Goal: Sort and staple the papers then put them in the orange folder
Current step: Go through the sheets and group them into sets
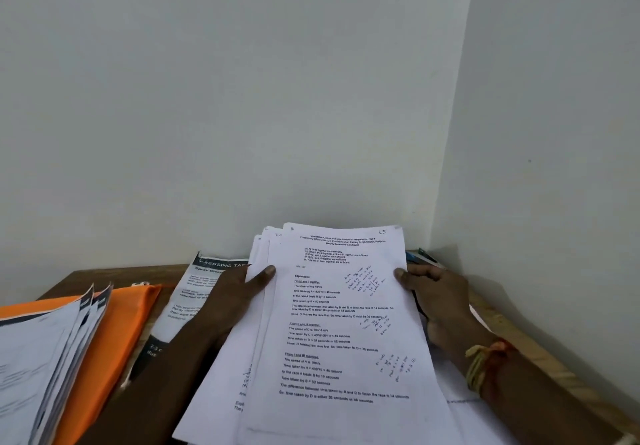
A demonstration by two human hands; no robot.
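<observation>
The left hand (pixel 235 292) grips the papers (pixel 339 323) at their left edge. Its thumb is pressed flat on the top sheet, and its fingers are hidden under the stack. The right hand (pixel 436 295) holds the opposite edge the same way, thumb on top and fingers curled behind. Yellow and orange threads (pixel 481 365) circle that wrist.

The stack is raised at its far end, tilted toward the camera, with its sheets fanned unevenly at the top left. The top sheet is printed text with pen notes on the right and "55" written in the top right corner. More loose sheets (pixel 460 410) lie flat beneath, toward the table's near right edge.

The table (pixel 86 280) is brown wood, set into the corner of two pale walls. A leaflet (pixel 194 292) with a dark header lies just left of the left hand, partly under the forearm. Beyond it, at the left edge, lies the folder (pixel 114 334), orange and flat on the table. A second pile (pixel 41 358) of printed sheets rests on top of the folder and covers its left part. Something blue (pixel 420 256) shows at the far right corner behind the papers; what it is cannot be told.
</observation>
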